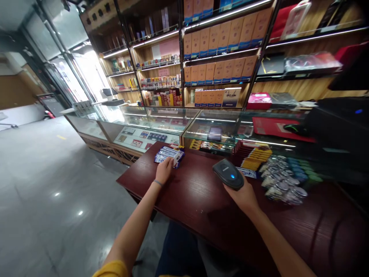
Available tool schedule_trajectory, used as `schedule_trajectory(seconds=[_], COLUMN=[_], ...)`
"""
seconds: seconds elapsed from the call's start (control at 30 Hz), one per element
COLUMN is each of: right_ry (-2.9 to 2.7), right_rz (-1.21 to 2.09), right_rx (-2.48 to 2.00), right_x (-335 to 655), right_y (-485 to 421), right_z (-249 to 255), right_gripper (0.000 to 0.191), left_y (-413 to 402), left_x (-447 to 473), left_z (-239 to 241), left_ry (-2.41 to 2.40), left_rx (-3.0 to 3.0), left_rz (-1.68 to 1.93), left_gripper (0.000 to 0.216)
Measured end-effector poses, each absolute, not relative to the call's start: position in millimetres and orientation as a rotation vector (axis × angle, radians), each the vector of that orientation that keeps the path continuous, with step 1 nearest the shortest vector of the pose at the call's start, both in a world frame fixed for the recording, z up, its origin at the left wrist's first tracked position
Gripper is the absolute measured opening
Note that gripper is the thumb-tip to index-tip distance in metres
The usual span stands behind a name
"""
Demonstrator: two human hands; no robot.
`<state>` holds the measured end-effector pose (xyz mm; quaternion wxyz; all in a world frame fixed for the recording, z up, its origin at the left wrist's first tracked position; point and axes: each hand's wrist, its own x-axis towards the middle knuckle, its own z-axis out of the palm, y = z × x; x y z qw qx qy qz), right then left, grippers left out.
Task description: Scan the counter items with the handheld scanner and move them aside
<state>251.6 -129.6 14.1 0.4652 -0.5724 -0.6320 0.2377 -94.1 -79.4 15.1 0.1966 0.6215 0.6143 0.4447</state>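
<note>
My left hand [165,170] is closed on a small blue-and-white packet [178,157] at the left part of the dark red table [196,192]. Right beside it lies a fanned pile of similar packets [165,152]. My right hand [245,194] grips a black barcode scanner [228,174] with a blue light lit on top, held above the table and apart from the packets. Just behind the scanner, another blue-and-white packet [247,172] lies on the table. Most of the scanner's handle is hidden by my hand and its body.
Right of the scanner stand clustered clear-lidded small containers [284,181] and a row of yellow-and-brown packets [256,157]. A glass display counter [150,119] runs behind the table. A dark monitor-like shape [337,130] looms at right. Shelves of orange boxes [221,38] rise behind.
</note>
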Motion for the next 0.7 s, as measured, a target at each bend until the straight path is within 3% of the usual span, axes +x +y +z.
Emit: schedule_trajectory(seconds=[0.2,0.7], right_ry=[-1.435,-1.422], right_rz=[0.507,0.366], right_rx=[-1.365,-1.475], right_x=[268,291], right_y=[-124,-129], right_z=[12,34], right_gripper=[0.06,0.05], left_y=[-52,-16], left_x=[-31,34], left_z=[36,11], left_ry=[0.996,0.681], left_rx=[0.85,0.751], left_rz=[1.26,0.977], left_gripper=[0.028,0.028])
